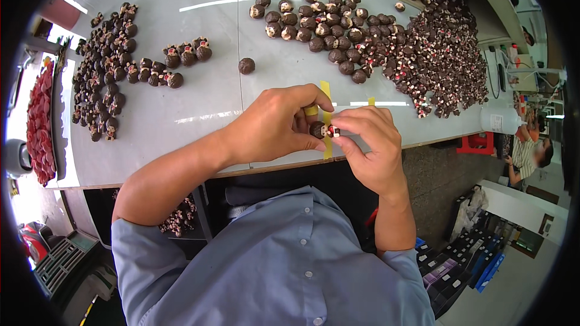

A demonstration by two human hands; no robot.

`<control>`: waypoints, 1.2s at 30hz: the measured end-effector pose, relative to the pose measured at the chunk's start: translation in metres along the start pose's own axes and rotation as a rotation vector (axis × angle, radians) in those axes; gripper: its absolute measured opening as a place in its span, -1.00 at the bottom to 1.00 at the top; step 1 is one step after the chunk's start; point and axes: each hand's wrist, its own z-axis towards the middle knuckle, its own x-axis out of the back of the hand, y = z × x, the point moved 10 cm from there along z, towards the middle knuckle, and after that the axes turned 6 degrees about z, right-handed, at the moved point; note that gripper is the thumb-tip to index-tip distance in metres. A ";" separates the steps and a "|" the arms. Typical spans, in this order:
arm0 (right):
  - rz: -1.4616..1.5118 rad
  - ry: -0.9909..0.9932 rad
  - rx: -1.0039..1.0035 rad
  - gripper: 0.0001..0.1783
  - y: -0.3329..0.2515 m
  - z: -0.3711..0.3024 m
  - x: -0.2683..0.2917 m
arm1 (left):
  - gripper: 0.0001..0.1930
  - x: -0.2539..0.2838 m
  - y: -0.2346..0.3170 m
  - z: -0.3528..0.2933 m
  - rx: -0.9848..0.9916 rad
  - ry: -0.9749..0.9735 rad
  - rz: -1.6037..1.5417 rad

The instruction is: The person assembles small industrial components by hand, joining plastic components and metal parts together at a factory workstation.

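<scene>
Left hand [272,122]: closed on a small figure, thumb below and fingers above its round brown head [316,130]. Right hand [373,145]: thumb and forefinger pinched the other end, the small body [335,131] in red, black and white. The figure lay sideways between the two hands, over the near edge of the table [211,93], its head toward the left palm. A yellow band [311,110] circled one left finger.

Step in hand, as I judged it: head and body being fitted or lined up. Whether they were already joined, I could not tell; fingertips hid part of the seam. The next move seemed to call for a firm left hold on the head, the body kept straight in the right pinch, and light, even pressure.

Just beyond the grip, a strip of yellow tape [326,89] on the tabletop. Farther out and left, a lone ball [246,66], brown, touching nothing else. Left past that, short rows of figures [187,54], then a broad cluster [109,54] of similar ones. Beyond the grip and slightly right, loose heads [335,27], merging farther right into a dense heap [447,60] of small mixed parts. Far right, off the table, a person [524,163] in a striped top.
</scene>
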 end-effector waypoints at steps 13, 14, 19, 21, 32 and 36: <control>0.172 0.105 -0.050 -0.72 0.010 -0.007 0.002 | -0.24 -0.004 0.013 -0.003 -0.180 0.031 0.154; 0.190 0.103 -0.027 -0.72 0.009 -0.006 0.003 | -0.23 -0.003 0.013 -0.003 -0.213 0.051 0.117; 0.130 0.093 -0.056 -0.73 0.008 -0.006 0.004 | -0.18 -0.003 0.038 -0.007 -0.384 0.098 0.352; 0.117 0.099 -0.080 -0.73 0.005 -0.007 0.004 | -0.22 -0.002 0.041 -0.005 -0.370 0.105 0.331; -0.254 0.416 -0.291 -0.79 0.072 -0.035 0.078 | -0.54 0.025 0.043 -0.006 -0.431 0.368 0.742; -0.585 0.329 -0.150 -0.73 0.077 -0.003 0.071 | -0.49 0.046 0.037 -0.006 -0.386 0.502 0.863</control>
